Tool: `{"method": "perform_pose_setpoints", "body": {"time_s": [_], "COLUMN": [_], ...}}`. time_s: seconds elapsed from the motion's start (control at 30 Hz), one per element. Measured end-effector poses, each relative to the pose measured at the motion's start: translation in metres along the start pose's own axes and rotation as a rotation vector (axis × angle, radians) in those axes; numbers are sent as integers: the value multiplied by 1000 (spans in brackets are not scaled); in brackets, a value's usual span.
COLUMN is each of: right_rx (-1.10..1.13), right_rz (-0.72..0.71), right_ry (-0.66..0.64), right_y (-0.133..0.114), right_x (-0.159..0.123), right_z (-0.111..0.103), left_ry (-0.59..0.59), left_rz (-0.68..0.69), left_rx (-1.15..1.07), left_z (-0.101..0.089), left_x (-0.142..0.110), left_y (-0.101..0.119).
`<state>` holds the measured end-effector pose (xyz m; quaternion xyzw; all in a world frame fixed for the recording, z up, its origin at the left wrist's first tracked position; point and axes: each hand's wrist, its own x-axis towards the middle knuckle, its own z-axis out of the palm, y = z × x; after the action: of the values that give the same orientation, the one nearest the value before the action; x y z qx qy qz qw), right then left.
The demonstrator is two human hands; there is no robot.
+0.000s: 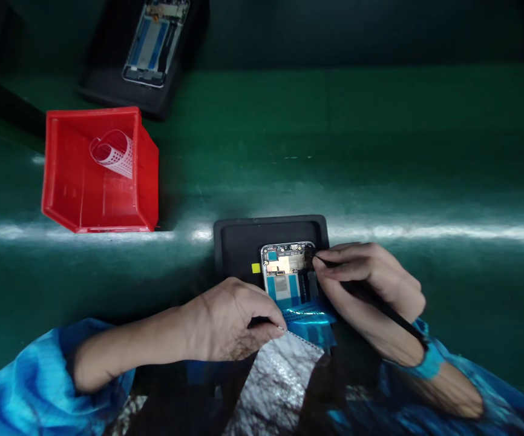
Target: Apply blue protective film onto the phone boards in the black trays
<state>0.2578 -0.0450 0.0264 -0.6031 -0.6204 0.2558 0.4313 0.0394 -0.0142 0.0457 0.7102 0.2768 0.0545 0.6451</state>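
My left hand point(239, 318) pinches the edge of a pale, shiny strip point(275, 381) between thumb and fingertips. The strip hangs toward me, and a blue translucent film point(310, 324) lies against its upper end. My right hand point(371, 278) is closed around slim black tweezers point(332, 263), whose tip is at the upper right corner of an opened phone point(284, 266). The phone's circuit board and blue-and-silver interior face up; the film covers its lower end. Beneath it is a black tray point(239, 233), with a small yellow tab point(256, 268) left of the phone.
A red bin point(150, 181) stands at the left with a curled, perforated pinkish strip point(119, 158) inside. Farther back, another opened phone point(153, 48) lies in a black tray point(108, 91). The work surface point(334, 139) is green. A teal band point(429, 361) circles my right wrist.
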Motion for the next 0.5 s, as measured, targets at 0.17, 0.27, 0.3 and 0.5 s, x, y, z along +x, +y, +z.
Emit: {"method": "perform_pose_setpoints", "body": {"time_s": [0.17, 0.27, 0.3, 0.5], "right_rx": [-11, 15, 22, 81], "right_rz": [20, 33, 34, 70], "right_ry": [13, 29, 24, 23], "right_y": [3, 4, 4, 0], "right_x": [1, 2, 3, 7], "right_z": [-2, 0, 1, -2], "left_ry": [-1, -6, -7, 3], "left_rz": [2, -3, -3, -32], "left_rx": [0, -9, -14, -19], "left_z": [0, -1, -1, -2], "left_x": [0, 0, 1, 0], "left_y": [0, 0, 0, 3]}}
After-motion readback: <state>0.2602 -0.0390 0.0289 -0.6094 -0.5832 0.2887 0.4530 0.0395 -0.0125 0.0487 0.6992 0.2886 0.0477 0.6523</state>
